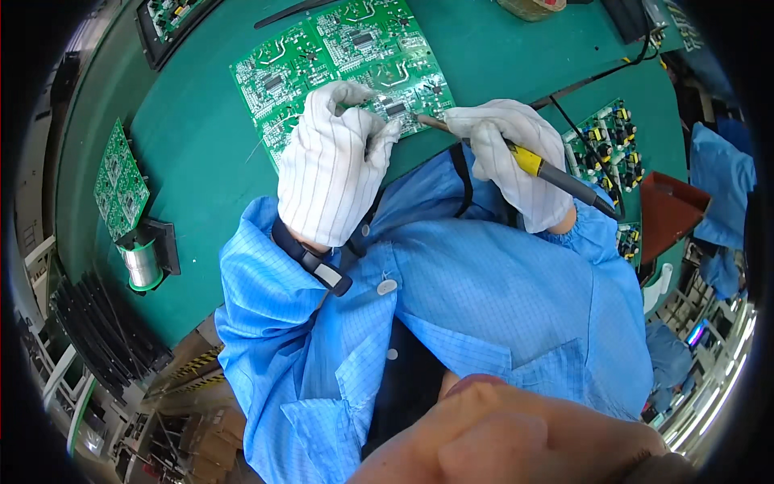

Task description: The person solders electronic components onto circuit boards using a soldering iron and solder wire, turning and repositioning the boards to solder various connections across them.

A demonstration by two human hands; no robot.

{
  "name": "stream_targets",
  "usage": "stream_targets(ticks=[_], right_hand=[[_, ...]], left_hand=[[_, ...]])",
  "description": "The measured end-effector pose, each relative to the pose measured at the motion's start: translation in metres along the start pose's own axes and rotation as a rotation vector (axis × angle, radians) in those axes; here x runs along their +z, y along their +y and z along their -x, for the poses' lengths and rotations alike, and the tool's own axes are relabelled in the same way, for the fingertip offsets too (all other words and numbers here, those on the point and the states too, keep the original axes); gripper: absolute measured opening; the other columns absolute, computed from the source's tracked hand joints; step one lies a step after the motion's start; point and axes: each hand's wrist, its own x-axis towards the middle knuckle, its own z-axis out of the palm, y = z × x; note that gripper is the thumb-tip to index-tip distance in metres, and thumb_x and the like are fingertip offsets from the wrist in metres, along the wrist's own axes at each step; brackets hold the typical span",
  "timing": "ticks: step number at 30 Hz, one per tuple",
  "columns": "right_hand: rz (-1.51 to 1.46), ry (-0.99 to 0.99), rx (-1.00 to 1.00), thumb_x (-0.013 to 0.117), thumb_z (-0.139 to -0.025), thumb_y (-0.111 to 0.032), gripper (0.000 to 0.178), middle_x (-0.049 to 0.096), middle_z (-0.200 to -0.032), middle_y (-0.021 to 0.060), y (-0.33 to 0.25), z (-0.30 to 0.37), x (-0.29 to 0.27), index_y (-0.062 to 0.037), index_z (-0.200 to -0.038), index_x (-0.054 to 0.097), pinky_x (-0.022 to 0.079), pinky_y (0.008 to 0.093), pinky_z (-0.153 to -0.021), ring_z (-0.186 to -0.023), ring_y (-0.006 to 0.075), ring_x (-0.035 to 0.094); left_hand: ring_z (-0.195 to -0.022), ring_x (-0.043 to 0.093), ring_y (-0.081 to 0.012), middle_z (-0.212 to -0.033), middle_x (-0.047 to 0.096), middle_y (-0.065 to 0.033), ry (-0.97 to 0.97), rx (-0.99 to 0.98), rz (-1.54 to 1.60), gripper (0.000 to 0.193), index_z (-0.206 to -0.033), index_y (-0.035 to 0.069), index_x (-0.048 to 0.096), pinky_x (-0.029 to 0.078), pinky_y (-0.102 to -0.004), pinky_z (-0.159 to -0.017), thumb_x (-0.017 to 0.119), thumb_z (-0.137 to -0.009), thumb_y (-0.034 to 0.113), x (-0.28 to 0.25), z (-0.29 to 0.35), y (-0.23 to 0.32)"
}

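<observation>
One yellow-and-black soldering iron [528, 160] is held in the right hand [514, 157], tip at the green circuit-board panel [343, 58] on the bench [193, 169]; the left hand [332, 165] curls over it, any grip unclear; soldering looks under way, finished and remaining portions indistinguishable.

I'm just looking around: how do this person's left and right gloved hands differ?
The right hand grips a soldering iron, while the left hand curls its fingers, too hidden to tell what they hold. The left hand covers part of the green circuit board panel; the right hand sits mostly beyond its edge. The left hand has a black wristband below it; the right hand shows none. Both wear white striped gloves.
</observation>
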Motion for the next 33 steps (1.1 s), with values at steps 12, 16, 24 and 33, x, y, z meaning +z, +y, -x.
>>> stream_targets(ticks=[12, 16, 24, 33], right_hand=[[0.078, 0.011, -0.227, 0.071, -0.089, -0.006, 0.012, 0.077, -0.091, 0.0056, 0.001, -0.003, 0.004, -0.0041, -0.101, 0.072, 0.055, 0.0363, -0.078, -0.079, 0.0222, 0.074], [0.028, 0.051, -0.178, 0.070, -0.089, -0.005, 0.013, 0.078, -0.093, 0.0057, 0.001, -0.002, 0.005, -0.0039, -0.102, 0.072, 0.055, 0.0356, -0.077, -0.077, 0.0220, 0.073], [0.029, 0.041, -0.186, 0.070, -0.090, -0.006, 0.015, 0.078, -0.094, 0.0056, 0.003, -0.001, 0.004, -0.0037, -0.105, 0.071, 0.055, 0.0356, -0.077, -0.078, 0.0221, 0.074], [-0.082, 0.056, -0.173, 0.066, -0.091, -0.006, 0.013, 0.077, -0.095, 0.0089, -0.009, -0.009, -0.002, -0.0014, -0.100, 0.073, 0.055, 0.0365, -0.076, -0.076, 0.0229, 0.072]], left_hand=[[-0.098, 0.068, -0.0307, -0.118, 0.064, -0.0133, 0.015, 0.024, 0.000, 0.013, -0.091, 0.006, 0.071, 0.057, -0.0407, -0.079, 0.077, -0.086, 0.016, -0.001, 0.000, -0.001], [-0.099, 0.067, -0.0298, -0.117, 0.064, -0.0118, -0.005, 0.030, -0.008, 0.012, -0.091, 0.006, 0.072, 0.056, -0.0401, -0.081, 0.077, -0.086, 0.016, 0.000, -0.001, 0.000], [-0.101, 0.067, -0.0290, -0.116, 0.066, -0.0100, -0.027, -0.016, -0.003, 0.012, -0.087, 0.006, 0.075, 0.056, -0.0401, -0.083, 0.078, -0.085, 0.017, -0.001, -0.002, 0.000], [-0.077, 0.068, -0.0299, -0.091, 0.068, -0.0085, 0.115, -0.045, -0.184, 0.024, -0.083, 0.011, 0.072, 0.056, -0.0412, -0.068, 0.074, -0.091, 0.034, -0.031, -0.007, -0.011]])
